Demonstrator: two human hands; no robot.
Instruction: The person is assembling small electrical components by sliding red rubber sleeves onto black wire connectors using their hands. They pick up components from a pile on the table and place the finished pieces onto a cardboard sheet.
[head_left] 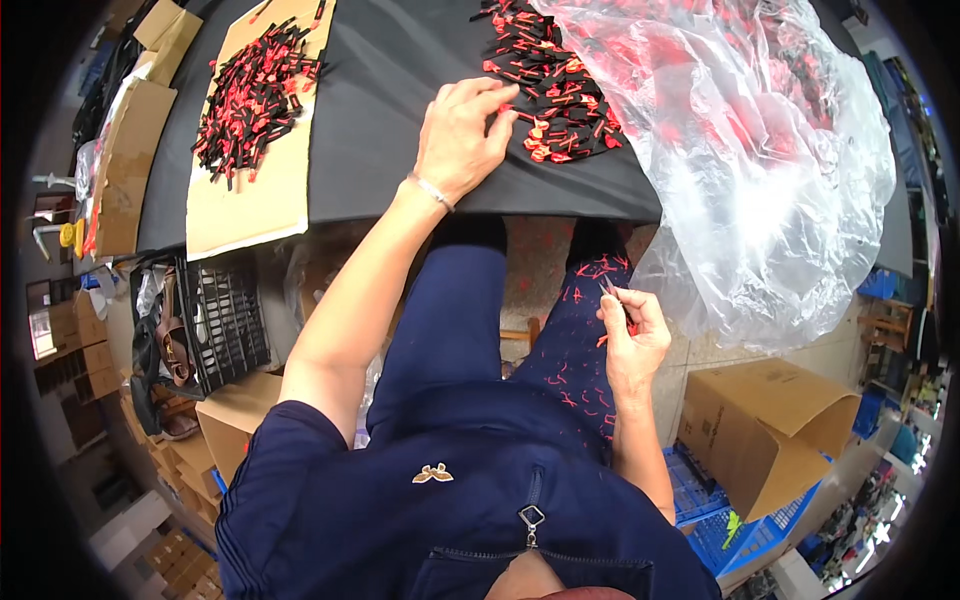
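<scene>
My left hand reaches over the black-covered table to the near left edge of a heap of small black and red fabric pieces. Its thumb and forefinger are apart, with the fingertips at the heap; nothing shows between them. Over my thigh, my right hand is closed around small pointed snips, the metal tips poking out past the thumb. Bits of red show between its fingers. Further left, a pile of similar black and red pieces lies on a cardboard sheet.
A large clear plastic bag with red contents droops over the table's right edge. Red thread ends litter my trouser leg. On the right an open carton rests on a blue crate. A black crate stands below the table's left.
</scene>
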